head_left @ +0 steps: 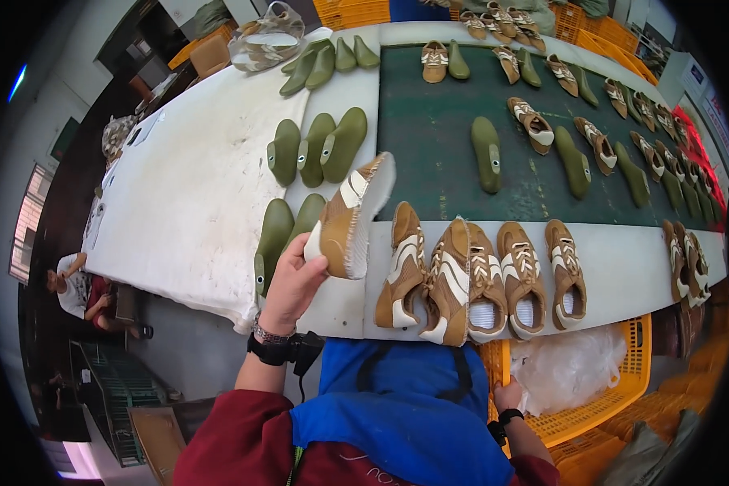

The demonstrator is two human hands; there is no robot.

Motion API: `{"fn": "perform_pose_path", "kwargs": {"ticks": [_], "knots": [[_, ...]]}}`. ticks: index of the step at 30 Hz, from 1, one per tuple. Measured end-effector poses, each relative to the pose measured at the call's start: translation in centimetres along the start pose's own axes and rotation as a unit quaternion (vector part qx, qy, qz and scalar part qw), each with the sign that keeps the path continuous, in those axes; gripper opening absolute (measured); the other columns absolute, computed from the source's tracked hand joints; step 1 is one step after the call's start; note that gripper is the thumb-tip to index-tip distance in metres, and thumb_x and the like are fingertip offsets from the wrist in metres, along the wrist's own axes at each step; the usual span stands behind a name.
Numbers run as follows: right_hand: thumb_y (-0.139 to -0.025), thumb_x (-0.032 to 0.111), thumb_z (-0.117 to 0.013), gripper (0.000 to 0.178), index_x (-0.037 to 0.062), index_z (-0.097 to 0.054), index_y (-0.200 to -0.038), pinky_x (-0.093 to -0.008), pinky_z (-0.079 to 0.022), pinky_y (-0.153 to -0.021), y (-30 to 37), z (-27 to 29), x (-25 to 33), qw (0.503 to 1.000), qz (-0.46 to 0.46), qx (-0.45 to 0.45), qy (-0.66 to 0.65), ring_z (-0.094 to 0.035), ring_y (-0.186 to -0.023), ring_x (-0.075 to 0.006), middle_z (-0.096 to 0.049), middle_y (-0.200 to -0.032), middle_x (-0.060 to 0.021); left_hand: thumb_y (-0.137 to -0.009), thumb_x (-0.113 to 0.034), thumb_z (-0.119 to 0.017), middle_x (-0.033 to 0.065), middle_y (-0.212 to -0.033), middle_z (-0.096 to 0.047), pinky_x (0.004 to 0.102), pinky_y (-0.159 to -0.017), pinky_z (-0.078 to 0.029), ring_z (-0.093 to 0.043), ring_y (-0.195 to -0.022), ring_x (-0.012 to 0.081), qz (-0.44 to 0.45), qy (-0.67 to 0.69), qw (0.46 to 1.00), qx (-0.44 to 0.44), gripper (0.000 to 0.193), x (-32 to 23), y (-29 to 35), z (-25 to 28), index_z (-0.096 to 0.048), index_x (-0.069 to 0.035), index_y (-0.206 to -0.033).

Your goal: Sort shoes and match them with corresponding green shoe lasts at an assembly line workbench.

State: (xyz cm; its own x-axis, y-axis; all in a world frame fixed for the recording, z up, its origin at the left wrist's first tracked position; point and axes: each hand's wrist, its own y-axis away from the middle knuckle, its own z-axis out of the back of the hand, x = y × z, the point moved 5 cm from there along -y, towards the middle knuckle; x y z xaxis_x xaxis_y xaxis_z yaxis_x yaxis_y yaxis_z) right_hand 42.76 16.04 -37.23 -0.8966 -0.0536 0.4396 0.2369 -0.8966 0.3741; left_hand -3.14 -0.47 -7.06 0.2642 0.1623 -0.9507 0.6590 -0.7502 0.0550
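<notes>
My left hand (294, 279) is closed on the heel end of a brown and white shoe upper (338, 223), held tilted above the table's near edge. Its pale underside and frayed bottom edge face right. Just behind my left hand lie green shoe lasts (274, 236). A row of brown and white shoes (483, 279) stands to the right of the held upper, along the near edge. Lower down, my right hand (508, 396) is closed on the rim of a yellow plastic crate (636, 368); its fingers are partly hidden. Clear plastic bags (571, 364) fill the crate.
A green conveyor belt (437, 121) carries lasts and shoes in rows. More lasts (332, 146) stand on the white table (194, 154) left of it. A plastic bag of shoes (267, 40) sits at the far end. Another person (81, 287) sits at far left.
</notes>
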Motion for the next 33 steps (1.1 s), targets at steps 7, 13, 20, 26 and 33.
{"fn": "perform_pose_path", "kwargs": {"ticks": [7,13,20,26,33], "knots": [[-0.074,0.016,-0.062,0.021,-0.0010,-0.062,-0.086,-0.0483,-0.049,-0.069,-0.1,0.0,0.2,1.000,0.021,-0.008,-0.007,-0.061,-0.075,-0.0423,-0.063,-0.078,-0.0242,-0.090,-0.023,-0.055,0.0126,-0.139,-0.037,0.0465,-0.104,-0.037,-0.043,-0.125,0.0263,0.066,0.202,0.974,0.083,0.062,-0.3,-2.7,-3.3,-0.025,-0.005,-0.140],[-0.075,0.019,-0.063,0.021,0.0010,-0.062,-0.085,-0.0490,-0.049,-0.069,0.4,1.8,2.0,1.000,0.021,0.000,0.010,-0.061,-0.074,-0.0418,-0.063,-0.077,-0.0243,-0.086,-0.016,-0.061,0.0085,-0.125,-0.052,0.0366,-0.097,-0.042,-0.051,-0.116,0.0185,0.049,-0.058,0.983,0.165,0.053,-2.8,-13.1,-6.5,-0.039,-0.001,-0.132],[-0.072,0.022,-0.066,0.021,0.0031,-0.061,-0.081,-0.0494,-0.049,-0.064,0.2,1.3,1.7,0.999,-0.020,0.025,-0.006,-0.062,-0.070,-0.0410,-0.063,-0.071,-0.0218,-0.078,-0.009,-0.061,0.0237,-0.102,-0.062,0.0418,-0.084,-0.048,-0.060,-0.098,0.0376,-0.169,-0.615,0.755,0.153,0.042,5.1,-32.5,-9.9,-0.052,-0.004,-0.119],[-0.076,0.033,-0.065,0.029,0.0042,-0.061,-0.076,-0.0501,-0.048,-0.061,0.6,0.9,1.1,0.998,-0.047,0.037,0.015,-0.061,-0.068,-0.0417,-0.062,-0.068,-0.0228,-0.075,-0.002,-0.059,0.0227,-0.101,-0.061,0.0453,-0.085,-0.046,-0.057,-0.098,0.0396,-0.173,-0.666,0.713,0.133,0.041,15.9,-39.5,-11.8,-0.053,-0.007,-0.116],[-0.077,0.027,-0.063,0.024,0.0071,-0.061,-0.091,-0.0499,-0.048,-0.063,1.3,-1.1,-1.3,0.996,-0.012,0.081,-0.020,-0.060,-0.071,-0.0428,-0.063,-0.075,-0.0230,-0.076,-0.008,-0.060,0.0192,-0.115,-0.053,0.0437,-0.090,-0.044,-0.049,-0.109,0.0378,-0.237,-0.658,0.709,0.089,0.045,16.4,-40.7,-12.4,-0.050,-0.007,-0.120]]}}
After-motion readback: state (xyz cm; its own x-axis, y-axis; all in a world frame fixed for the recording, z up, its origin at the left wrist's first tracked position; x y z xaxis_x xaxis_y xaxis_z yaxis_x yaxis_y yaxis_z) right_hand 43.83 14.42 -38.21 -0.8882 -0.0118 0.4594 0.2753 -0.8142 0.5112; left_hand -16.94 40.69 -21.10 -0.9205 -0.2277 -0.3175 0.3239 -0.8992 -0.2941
